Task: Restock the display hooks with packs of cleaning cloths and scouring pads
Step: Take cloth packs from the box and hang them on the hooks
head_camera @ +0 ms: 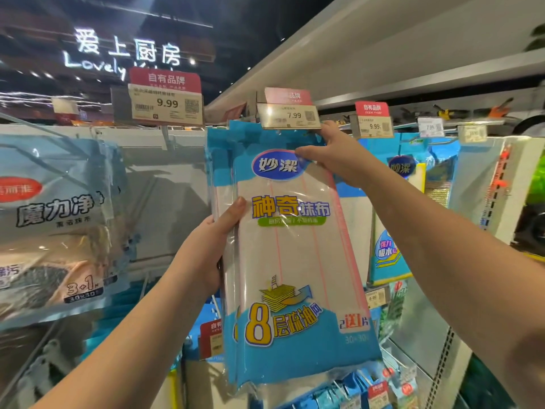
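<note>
Hands (203, 249) (333, 154) grip cloth pack (295, 261) under price tag (287, 116).

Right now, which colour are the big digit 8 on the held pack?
Yellow, on the cloth pack; head view.

The 7.99 price tag (288, 115) hides the cloth pack's (295, 261) top; the left pack (53, 219) is blurred and edge-cut.

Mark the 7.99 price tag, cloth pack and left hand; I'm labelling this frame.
7.99 price tag (290, 116), head view, tag face.
cloth pack (295, 261), head view, front middle.
left hand (203, 249), head view, back of hand.
</note>
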`<state>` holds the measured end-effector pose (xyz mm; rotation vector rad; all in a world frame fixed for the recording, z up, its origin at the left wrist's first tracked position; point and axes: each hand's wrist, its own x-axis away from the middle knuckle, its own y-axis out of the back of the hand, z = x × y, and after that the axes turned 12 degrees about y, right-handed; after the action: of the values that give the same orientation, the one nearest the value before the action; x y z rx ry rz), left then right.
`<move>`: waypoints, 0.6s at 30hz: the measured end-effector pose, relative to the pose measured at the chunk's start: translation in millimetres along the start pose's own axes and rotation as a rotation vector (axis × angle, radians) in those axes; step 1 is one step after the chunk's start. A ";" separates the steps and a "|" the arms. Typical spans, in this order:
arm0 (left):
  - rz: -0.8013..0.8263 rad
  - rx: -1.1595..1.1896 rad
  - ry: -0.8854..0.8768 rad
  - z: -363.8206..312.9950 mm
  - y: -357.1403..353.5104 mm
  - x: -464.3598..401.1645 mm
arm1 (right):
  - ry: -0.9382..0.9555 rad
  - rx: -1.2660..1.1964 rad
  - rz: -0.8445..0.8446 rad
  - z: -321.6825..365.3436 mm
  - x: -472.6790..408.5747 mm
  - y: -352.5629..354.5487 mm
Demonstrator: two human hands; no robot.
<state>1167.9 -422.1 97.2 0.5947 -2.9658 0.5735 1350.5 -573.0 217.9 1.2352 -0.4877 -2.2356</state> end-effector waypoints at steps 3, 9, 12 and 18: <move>-0.030 0.011 0.000 0.4 -3.6 -0.4 | -0.037 -0.057 0.000 -3.6 1.4 -6.6; -0.165 -0.020 -0.078 2.4 -3.3 -6.5 | -0.138 -0.099 -0.142 -10.1 41.8 -30.2; -0.201 -0.062 -0.136 2.5 -0.5 -11.3 | -0.186 -0.069 -0.059 -8.6 73.8 -50.3; -0.442 -0.209 -0.260 2.5 19.2 -13.1 | -0.183 0.079 -0.023 -14.9 54.2 -74.7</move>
<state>1172.7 -401.8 86.5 1.3366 -2.9113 0.1549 1318.8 -547.7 133.7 1.0838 -0.6403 -2.3817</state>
